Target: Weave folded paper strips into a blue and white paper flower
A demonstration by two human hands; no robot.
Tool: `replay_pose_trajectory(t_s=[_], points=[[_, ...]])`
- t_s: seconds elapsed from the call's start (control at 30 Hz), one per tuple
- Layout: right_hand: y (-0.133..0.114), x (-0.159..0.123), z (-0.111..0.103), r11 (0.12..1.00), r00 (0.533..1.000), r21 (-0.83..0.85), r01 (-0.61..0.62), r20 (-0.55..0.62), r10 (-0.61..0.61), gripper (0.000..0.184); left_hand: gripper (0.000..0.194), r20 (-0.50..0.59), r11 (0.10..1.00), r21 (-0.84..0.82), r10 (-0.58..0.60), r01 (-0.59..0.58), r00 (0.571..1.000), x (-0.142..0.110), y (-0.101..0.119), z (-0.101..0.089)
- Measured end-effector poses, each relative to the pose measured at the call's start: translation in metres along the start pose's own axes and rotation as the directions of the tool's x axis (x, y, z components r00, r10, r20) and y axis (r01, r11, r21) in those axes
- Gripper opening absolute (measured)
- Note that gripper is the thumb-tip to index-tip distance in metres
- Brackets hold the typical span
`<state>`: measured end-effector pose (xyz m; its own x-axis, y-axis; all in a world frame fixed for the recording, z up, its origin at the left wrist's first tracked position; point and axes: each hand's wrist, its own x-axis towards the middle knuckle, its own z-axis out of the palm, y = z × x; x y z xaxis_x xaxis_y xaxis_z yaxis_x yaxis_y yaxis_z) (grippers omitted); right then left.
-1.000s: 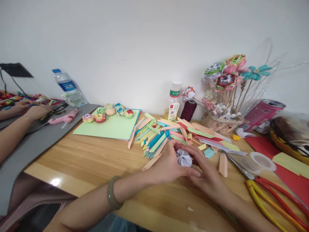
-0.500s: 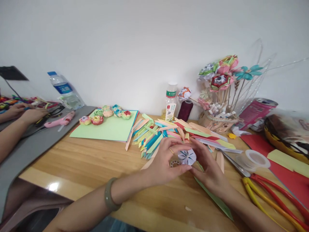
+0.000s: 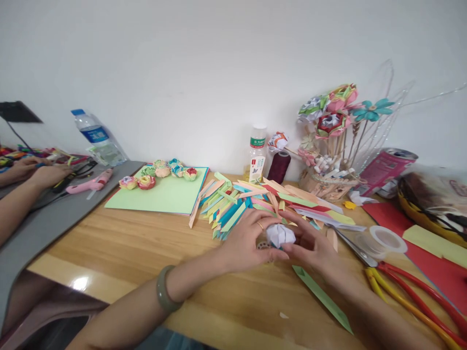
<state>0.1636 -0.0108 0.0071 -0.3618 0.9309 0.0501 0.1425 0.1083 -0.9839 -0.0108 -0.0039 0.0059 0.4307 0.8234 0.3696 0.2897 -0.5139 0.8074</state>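
Observation:
Between my two hands is a small white folded-paper flower point(image 3: 280, 235), with a little blue at its underside. My left hand point(image 3: 251, 239) curves round its left side, thumb below and fingers above. From the right, my right hand point(image 3: 313, 243) grips it with thumb and fingertips. Just behind my hands lies a heap of folded paper strips point(image 3: 233, 204) in several colours. A clear tape roll, partly hidden, rests by my left fingers. A single green folded strip point(image 3: 323, 297) lies on the table below my right hand.
Red-and-yellow-handled scissors point(image 3: 379, 267) and a clear spool point(image 3: 381, 240) lie at right. Small paper flowers point(image 3: 146, 182) sit on green paper point(image 3: 156, 201). Behind stand a bottle point(image 3: 256, 155), a thread cone point(image 3: 279, 167) and a flower basket point(image 3: 328, 187). Another person's hands point(image 3: 47, 172) work at far left, near a pink glue gun point(image 3: 91, 183).
The white flower has turned in my hands: its open petal face showed before, now its folded side does. My right hand has lowered slightly, uncovering more of the green strip.

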Motion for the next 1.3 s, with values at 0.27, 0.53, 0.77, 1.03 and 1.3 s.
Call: replay_pose_trajectory(t_s=[0.27, 0.53, 0.77, 1.03, 1.3], points=[[0.003, 0.0, -0.008, 0.982, 0.994, -0.184, 0.036, -0.091, -0.053, 0.044, 0.05, 0.251, 0.643, -0.606, -0.404, 0.469, 0.88, 0.006, -0.01, 0.007], [-0.001, 0.001, -0.005, 0.992, 1.0, -0.126, -0.026, -0.012, 0.024, 0.034, 0.055, 0.305, 0.506, -0.656, -0.502, 0.561, 0.809, 0.006, -0.014, 0.009], [-0.004, 0.004, -0.006, 0.993, 0.998, -0.1, -0.057, -0.01, 0.056, 0.027, 0.045, 0.461, 0.299, -0.74, -0.426, 0.602, 0.779, 0.005, -0.013, 0.006], [0.004, -0.002, -0.002, 0.983, 0.995, -0.18, -0.031, -0.102, 0.013, 0.024, 0.037, 0.339, 0.325, -0.791, -0.472, 0.518, 0.814, 0.006, -0.008, 0.004], [-0.001, 0.0, -0.005, 0.991, 0.998, -0.123, -0.054, 0.016, 0.056, 0.023, 0.048, 0.424, 0.443, -0.603, -0.527, 0.664, 0.737, 0.003, -0.009, 0.006]])
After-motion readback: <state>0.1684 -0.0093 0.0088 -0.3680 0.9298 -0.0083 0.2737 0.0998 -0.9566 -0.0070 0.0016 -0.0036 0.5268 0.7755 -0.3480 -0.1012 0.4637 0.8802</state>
